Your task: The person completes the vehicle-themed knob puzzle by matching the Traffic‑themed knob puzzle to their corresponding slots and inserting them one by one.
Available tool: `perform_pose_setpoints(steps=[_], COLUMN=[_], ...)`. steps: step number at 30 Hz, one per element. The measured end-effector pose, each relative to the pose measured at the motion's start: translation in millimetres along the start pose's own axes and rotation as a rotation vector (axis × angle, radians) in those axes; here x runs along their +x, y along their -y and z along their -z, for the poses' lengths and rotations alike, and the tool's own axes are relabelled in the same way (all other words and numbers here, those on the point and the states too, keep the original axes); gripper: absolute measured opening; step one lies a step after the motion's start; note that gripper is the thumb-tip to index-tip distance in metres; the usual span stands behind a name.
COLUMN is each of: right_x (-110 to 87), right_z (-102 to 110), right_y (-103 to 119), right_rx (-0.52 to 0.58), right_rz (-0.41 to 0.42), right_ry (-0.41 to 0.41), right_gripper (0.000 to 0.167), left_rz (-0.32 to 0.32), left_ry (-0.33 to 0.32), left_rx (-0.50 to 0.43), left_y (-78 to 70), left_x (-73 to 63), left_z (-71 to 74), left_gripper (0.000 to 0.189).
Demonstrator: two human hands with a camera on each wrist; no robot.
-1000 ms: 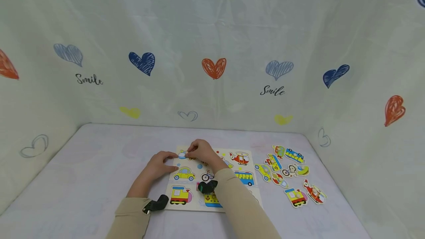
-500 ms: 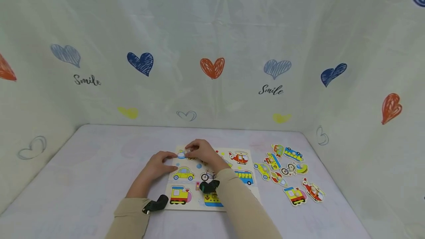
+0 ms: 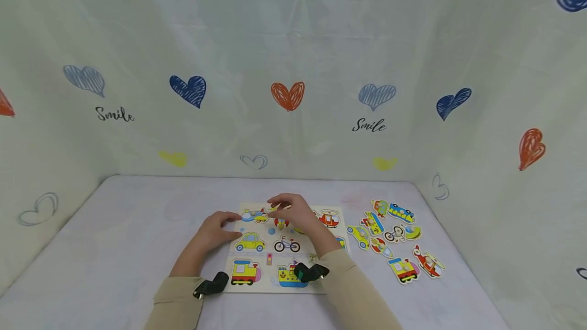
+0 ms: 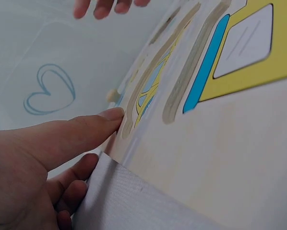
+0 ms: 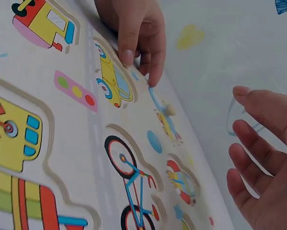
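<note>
A wooden puzzle board (image 3: pixel 268 293) printed with vehicles lies flat on the table. My left hand (image 3: pixel 214 231) is at its left edge; in the left wrist view the thumb (image 4: pixel 110 117) rests on the board beside the car recess (image 4: pixel 155 79). An airplane puzzle piece (image 3: pixel 254 216) with a round knob (image 5: pixel 169 110) lies at the top left of the board, my left index fingertip (image 5: pixel 153 81) right at its end. My right hand (image 3: pixel 300 215) hovers over the upper middle of the board, holding nothing, fingers loosely bent and apart from the knob.
Several loose puzzle pieces lie right of the board, among them a train (image 3: pixel 403 270), a helicopter (image 3: pixel 428 262), a bus (image 3: pixel 401 213) and a bicycle (image 3: pixel 394 234). A white curtain (image 3: pixel 293 136) with printed hearts stands behind the table (image 3: pixel 151 218).
My right hand has let go of the airplane piece and moved right, uncovering the piece and the bicycle recess. My left hand keeps its place on the board. The head view has shifted slightly.
</note>
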State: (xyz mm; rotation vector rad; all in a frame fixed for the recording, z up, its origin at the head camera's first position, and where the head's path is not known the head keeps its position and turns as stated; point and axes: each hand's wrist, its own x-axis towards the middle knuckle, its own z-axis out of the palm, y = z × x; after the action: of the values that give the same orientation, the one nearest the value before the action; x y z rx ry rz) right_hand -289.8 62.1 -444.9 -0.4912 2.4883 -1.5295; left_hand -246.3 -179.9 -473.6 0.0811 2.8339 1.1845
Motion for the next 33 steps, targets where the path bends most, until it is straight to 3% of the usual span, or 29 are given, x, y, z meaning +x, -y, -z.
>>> perform_pose_setpoints(steps=[11, 23, 33], right_x=[-52.6, -95.2, -126.6], right_z=[42.9, 81.7, 120.6], right_y=[-16.8, -35.2, -44.5], right_rx=[-0.022, -0.040, -0.109], right_rz=[0.004, -0.146, -0.200], right_ry=[-0.105, -0.253, -0.298], right_gripper=[0.030, 0.032, 0.033], left_rz=[-0.002, -0.003, 0.000], left_ry=[0.009, 0.015, 0.015], left_rx=[-0.002, -0.007, -0.019], left_y=[0.7, 4.1, 3.1], left_x=[0.0, 2.9, 1.0], left_z=[-2.7, -4.7, -1.8], left_gripper=[0.043, 0.044, 0.045])
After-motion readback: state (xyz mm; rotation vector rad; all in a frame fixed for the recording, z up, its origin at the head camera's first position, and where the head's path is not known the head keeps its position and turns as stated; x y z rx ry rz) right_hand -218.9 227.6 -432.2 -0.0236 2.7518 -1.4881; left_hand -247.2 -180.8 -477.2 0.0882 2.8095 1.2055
